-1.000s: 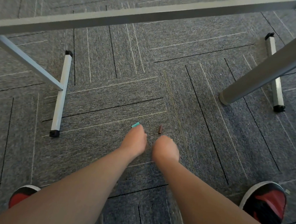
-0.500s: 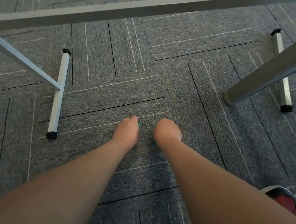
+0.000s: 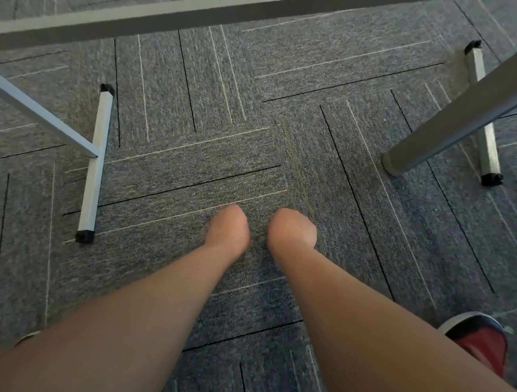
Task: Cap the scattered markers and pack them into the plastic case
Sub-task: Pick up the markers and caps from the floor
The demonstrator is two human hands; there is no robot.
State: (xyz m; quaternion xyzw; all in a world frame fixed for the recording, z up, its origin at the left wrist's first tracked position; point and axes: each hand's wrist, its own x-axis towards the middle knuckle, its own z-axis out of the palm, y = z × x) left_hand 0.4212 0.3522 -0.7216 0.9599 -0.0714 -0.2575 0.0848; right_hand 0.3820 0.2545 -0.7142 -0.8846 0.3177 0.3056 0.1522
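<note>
Grip unreadable on both sides: the left hand and right hand show only their backs and wrists, the fingers turned down and away toward the carpet, so I cannot tell whether either one holds anything. Where the markers and the plastic case are cannot be told from this view; anything in the palms is hidden by the hands themselves.

At 9 o'clock lies a grey metal table foot with black end caps, a slanted brace meeting it. At 7 o'clock a pale shoe edge peeks past the left forearm. Both forearms run in from the bottom edge, cut off there, and converge just below centre, hands near but apart. A blurred crossbar spans 12 o'clock. At 2 o'clock a round table leg partly covers a second foot bar. At 4 o'clock sits a red shoe, half hidden by the right forearm.
</note>
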